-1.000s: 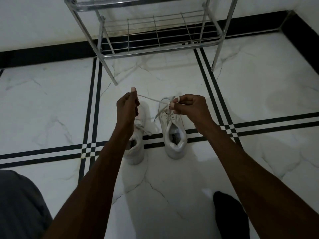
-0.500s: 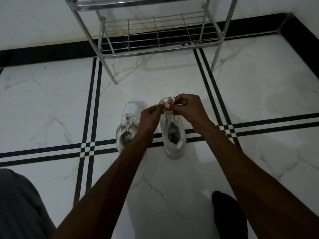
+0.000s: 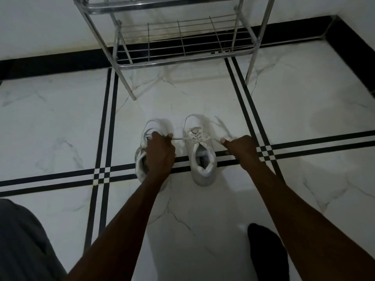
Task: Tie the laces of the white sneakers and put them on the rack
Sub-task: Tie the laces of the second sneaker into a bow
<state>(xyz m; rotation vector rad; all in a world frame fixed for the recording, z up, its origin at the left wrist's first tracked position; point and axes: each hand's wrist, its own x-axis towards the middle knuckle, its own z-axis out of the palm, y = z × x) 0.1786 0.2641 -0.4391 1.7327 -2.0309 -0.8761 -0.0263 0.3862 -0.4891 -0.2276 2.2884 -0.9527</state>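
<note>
Left hand point(image 3: 160, 151) was closed, thumb and fingers pinching one end of the lace point(image 3: 178, 138); right hand point(image 3: 240, 148) was likewise closed on the other end. Hands were well apart, either side of the right sneaker point(image 3: 200, 149), and the lace ran taut and nearly level from each pinch to the crossing above the tongue. Whether loops had been formed could not be told; only straight strands showed.

Right sneaker stood upright on the marble floor point(image 3: 304, 118), toe toward the rack point(image 3: 182, 43), heel over the dark inlay stripes. Left sneaker point(image 3: 150, 147) sat just beside it, partly hidden under the left hand and wrist; its laces looked loose, judged untied.

Judgement: step in hand was cinching the knot on the right sneaker. To do it well, pull both ends evenly outward and low so the knot seats flat on the tongue and the shoe does not lift or swivel. Hold tension on one end while forming the bow.

The rack's lower wire shelf, near the wall edge of the floor, carried no shoes. A dark-socked foot point(image 3: 267, 254) rested at the near edge.
</note>
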